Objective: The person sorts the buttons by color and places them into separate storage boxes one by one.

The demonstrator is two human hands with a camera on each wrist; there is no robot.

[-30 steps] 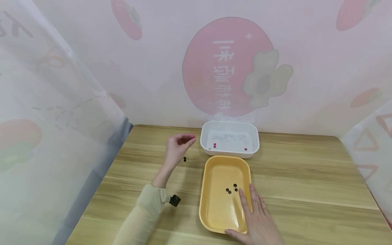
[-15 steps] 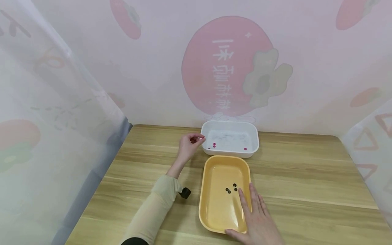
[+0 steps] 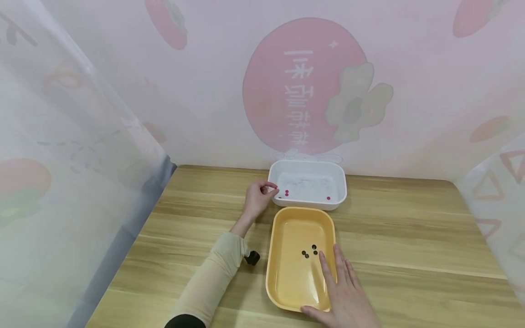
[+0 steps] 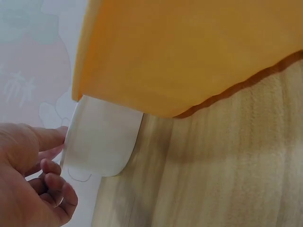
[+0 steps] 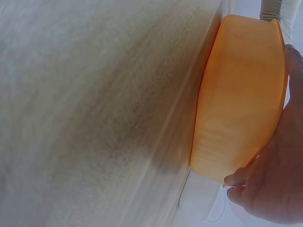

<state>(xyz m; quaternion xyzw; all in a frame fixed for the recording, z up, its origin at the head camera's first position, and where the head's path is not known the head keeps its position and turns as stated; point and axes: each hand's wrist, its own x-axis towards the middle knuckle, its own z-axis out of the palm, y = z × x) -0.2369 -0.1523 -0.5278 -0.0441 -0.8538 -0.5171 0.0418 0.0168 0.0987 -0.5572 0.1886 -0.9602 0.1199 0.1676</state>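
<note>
My left hand (image 3: 256, 199) is at the left rim of the white tray (image 3: 338, 205). Its thumb and index finger pinch what looks like a small round red piece, mostly hidden by the fingertips. In the left wrist view, those tips pass behind the tray wall and the other fingers curl loosely. Several small red pieces (image 3: 287, 193) lie inside that tray. My right hand (image 3: 348, 291) rests with spread, mostly straight fingers along the right rim of the yellow tray (image 3: 270, 255), its thumb at the near edge. Several small round black pieces (image 3: 306, 256) lie in the yellow tray.
Both trays stand on a wooden table (image 3: 410, 237), the white one just behind the yellow one. A printed curtain (image 3: 205, 91) closes off the back and sides. A small black camera (image 3: 253, 258) sits by the left sleeve.
My left hand has moved right to the white tray's left rim. Two black pieces seen on the table beside it earlier are now hidden by the arm. The right hand has stayed put.
</note>
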